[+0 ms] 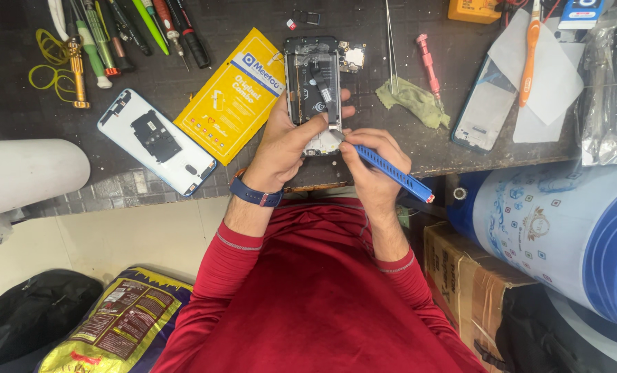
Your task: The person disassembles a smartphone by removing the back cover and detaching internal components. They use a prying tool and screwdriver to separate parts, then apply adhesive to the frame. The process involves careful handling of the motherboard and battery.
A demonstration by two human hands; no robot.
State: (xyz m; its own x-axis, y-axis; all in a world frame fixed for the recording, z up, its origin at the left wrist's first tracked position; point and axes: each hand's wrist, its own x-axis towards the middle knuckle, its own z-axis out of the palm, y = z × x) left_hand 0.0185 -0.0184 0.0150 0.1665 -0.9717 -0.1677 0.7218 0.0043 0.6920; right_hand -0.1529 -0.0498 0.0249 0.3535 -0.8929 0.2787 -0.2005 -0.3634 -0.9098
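Opened phone (313, 86) is lying on the dark counter (253, 21), its thin, fragile boards exposed; it is best held by the side edges. Left hand (281, 141) is gripping its lower part, right hand (374, 162) is pinching a blue pry tool (391, 173). No container is holding parts

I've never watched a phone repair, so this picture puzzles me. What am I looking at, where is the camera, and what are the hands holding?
The camera sits on the person's head, looking down at a dark workbench. The left hand grips an opened phone with its insides showing. The right hand holds a blue prying tool, its tip at the phone's lower edge. Nearby lie a white back cover, a yellow packet, screwdrivers, a green cloth and another phone.
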